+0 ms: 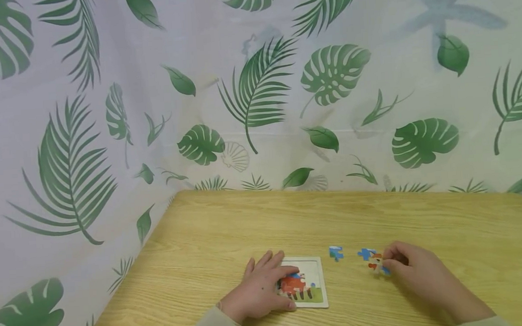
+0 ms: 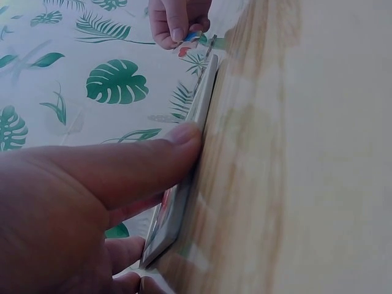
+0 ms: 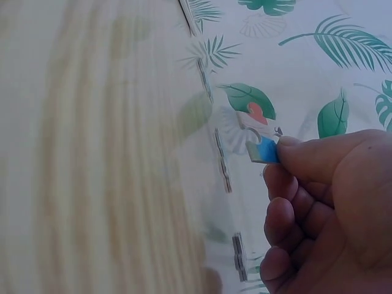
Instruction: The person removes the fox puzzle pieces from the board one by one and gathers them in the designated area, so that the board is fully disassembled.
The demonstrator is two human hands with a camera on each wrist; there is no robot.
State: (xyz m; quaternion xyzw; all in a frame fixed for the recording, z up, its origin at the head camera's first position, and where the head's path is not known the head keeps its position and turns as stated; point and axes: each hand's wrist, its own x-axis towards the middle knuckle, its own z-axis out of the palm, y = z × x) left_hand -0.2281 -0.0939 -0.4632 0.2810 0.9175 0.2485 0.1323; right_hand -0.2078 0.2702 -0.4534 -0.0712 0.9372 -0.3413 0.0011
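Observation:
A framed jigsaw board (image 1: 316,299) lies flat on the table, its partly filled picture showing a red body with striped legs on green. My left hand (image 1: 261,285) rests over its left side, index finger across the picture and thumb (image 2: 165,153) at the near edge. To the right, my right hand (image 1: 417,270) pinches a jigsaw piece (image 3: 263,138) between thumb and index finger. The piece is white, orange and blue, and is held tilted above the table. The hand covers part of it in the head view.
A loose blue-and-green piece (image 1: 336,252) lies right of the board. Another blue piece (image 1: 365,254) is just behind the held one. The right wrist view shows a further loose piece (image 3: 239,257) near the right hand. A leaf-printed curtain (image 1: 252,163) borders the wooden table (image 1: 229,225).

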